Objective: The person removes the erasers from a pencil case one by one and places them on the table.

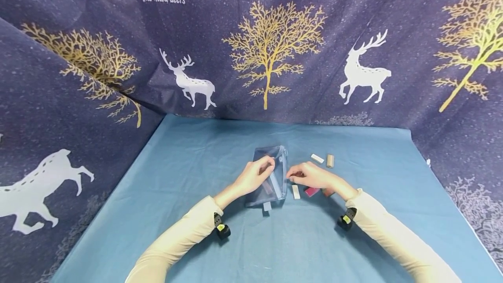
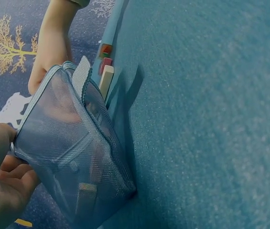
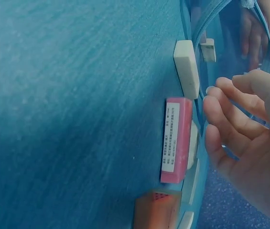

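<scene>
A blue mesh zip pouch stands tilted on the table, its zipped side toward the right hand. My left hand pinches its edge between thumb and fingers, clearly seen in the left wrist view. Through the mesh shows a small pale block. My right hand hovers beside the pouch opening with fingers loosely bent and nothing between them. Under and beside it lie a white eraser, a pink eraser with a printed white label, and an orange-brown block.
Farther back on the blue tablecloth lie a white block and a tan block. A dark cloth printed with deer and trees hangs behind the table. A small camera is strapped to each wrist.
</scene>
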A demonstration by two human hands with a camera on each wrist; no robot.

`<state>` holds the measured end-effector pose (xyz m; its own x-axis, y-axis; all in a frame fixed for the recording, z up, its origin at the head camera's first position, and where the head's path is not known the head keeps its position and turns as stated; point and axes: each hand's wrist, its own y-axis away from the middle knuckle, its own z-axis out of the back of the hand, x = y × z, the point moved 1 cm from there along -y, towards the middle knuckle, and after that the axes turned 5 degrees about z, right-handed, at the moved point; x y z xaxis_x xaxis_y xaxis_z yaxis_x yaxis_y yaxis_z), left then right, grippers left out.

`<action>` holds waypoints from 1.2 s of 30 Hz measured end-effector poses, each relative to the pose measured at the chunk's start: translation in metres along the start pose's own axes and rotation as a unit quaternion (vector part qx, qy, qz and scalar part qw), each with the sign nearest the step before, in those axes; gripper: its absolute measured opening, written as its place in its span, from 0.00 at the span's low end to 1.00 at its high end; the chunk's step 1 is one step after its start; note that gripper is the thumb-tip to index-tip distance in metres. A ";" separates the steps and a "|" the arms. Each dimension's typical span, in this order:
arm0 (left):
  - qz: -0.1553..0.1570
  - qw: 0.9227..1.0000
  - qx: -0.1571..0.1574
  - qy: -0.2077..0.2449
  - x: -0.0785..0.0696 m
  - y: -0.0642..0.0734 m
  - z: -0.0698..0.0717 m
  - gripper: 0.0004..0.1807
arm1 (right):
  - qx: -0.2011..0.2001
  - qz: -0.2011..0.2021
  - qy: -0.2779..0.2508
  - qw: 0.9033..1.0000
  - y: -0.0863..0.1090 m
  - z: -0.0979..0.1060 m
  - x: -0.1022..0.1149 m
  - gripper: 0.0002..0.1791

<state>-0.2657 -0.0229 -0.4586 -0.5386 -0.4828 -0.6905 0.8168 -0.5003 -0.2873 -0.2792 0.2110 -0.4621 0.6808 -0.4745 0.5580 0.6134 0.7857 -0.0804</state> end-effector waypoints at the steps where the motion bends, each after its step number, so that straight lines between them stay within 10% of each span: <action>1: 0.001 1.000 0.000 -0.001 0.000 0.000 0.000 0.08 | -0.001 0.002 0.000 1.000 -0.001 0.000 0.000 0.11; 36: 0.000 1.000 0.014 0.010 0.001 -0.001 -0.001 0.14 | 0.007 0.051 -0.009 0.999 -0.029 -0.019 0.008 0.07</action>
<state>-0.2670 -0.0219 -0.4599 -0.5334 -0.4681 -0.7045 0.8108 -0.5203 -0.2682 -0.2843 0.1766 -0.4714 0.7322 -0.3844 0.5622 0.5355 0.8350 -0.1267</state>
